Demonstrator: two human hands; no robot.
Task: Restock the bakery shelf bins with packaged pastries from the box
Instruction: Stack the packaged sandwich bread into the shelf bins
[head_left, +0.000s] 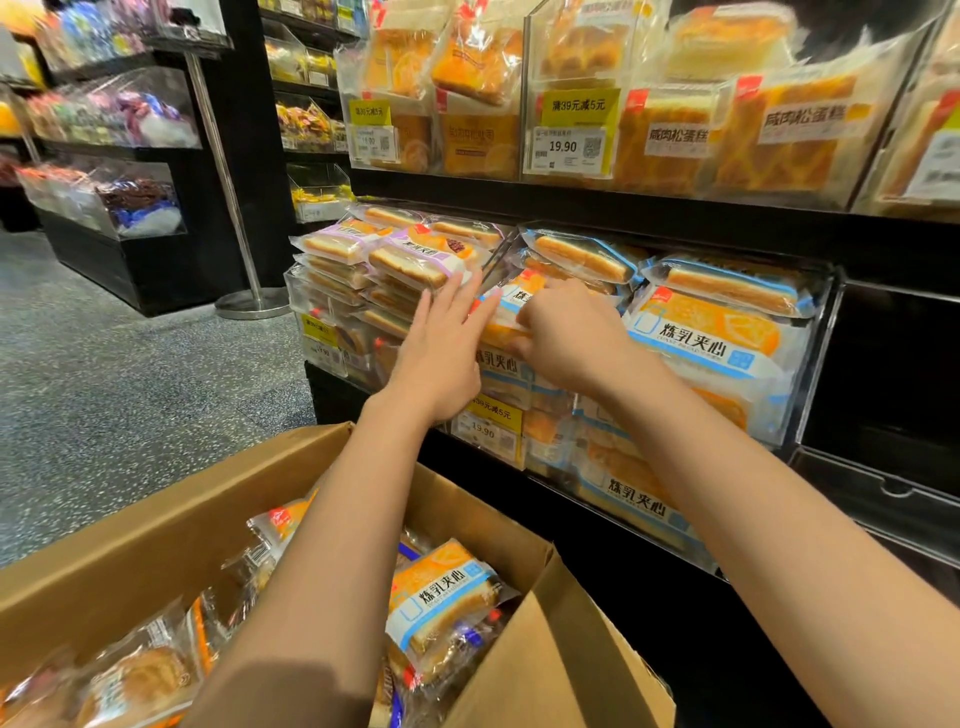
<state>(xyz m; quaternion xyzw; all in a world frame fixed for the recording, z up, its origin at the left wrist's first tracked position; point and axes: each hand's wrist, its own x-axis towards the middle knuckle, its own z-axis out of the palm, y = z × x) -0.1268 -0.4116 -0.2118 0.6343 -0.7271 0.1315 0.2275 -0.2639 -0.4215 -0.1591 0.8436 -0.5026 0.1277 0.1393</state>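
A cardboard box (156, 525) of packaged pastries was seen low in front of the black shelf (597, 205). A clear bin (818, 364) was stacked with blue-labelled pastries. The left hand (441, 353) was laid flat, fingers straight, beside 1 pastry pack (511, 306) pinched in the right hand (569, 338).
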